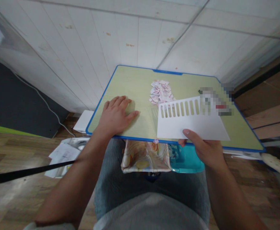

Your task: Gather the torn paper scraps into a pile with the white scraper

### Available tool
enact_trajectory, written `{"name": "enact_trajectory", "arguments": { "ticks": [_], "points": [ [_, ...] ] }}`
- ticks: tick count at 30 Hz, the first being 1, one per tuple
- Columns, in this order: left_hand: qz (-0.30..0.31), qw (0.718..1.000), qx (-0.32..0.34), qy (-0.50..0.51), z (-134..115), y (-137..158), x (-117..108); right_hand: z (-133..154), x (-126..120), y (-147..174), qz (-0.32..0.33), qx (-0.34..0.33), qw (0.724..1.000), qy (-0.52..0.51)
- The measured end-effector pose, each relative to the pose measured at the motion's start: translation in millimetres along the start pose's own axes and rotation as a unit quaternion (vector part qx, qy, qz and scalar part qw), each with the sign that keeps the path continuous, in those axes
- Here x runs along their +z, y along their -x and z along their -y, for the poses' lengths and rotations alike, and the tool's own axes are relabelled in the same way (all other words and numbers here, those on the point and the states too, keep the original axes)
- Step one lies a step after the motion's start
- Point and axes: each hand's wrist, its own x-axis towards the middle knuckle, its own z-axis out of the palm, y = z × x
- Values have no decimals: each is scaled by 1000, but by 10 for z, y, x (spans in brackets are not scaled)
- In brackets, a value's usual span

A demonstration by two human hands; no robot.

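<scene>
My left hand lies palm down on the left part of the table, its fingers spread and holding nothing. In my right hand is a white slotted sheet, gripped at its near edge with the thumb on top. A row of long rounded slots runs along the sheet's far side. Just beyond it sits a heap of small torn paper pieces, mostly white and pinkish. The sheet's far left corner overlaps the heap's near side in view; whether they touch I cannot tell.
The yellow-green table has a blue rim and stands against a white panelled wall. A blurred-out item lies at its right. Below the near edge are a patterned cloth-lined box and a turquoise basin. Papers lie at lower left.
</scene>
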Motion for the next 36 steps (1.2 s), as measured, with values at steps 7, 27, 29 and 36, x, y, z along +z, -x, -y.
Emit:
{"name": "enact_trajectory", "arguments": {
  "ticks": [7, 27, 29, 36],
  "points": [
    [4, 1000, -1, 2, 5, -2, -2, 29, 22, -13, 8, 7, 1000, -8],
    [10, 1000, -8, 1, 23, 61, -31, -53, -200, -854, -150, 67, 984, -65],
    [8, 1000, -12, 4, 29, 66, -27, -25, -261, -1125, -173, 77, 980, -63],
    [28, 999, -22, 3, 26, 90, -58, -121, -366, -1778, -130, 143, 980, 39]
  ]
}}
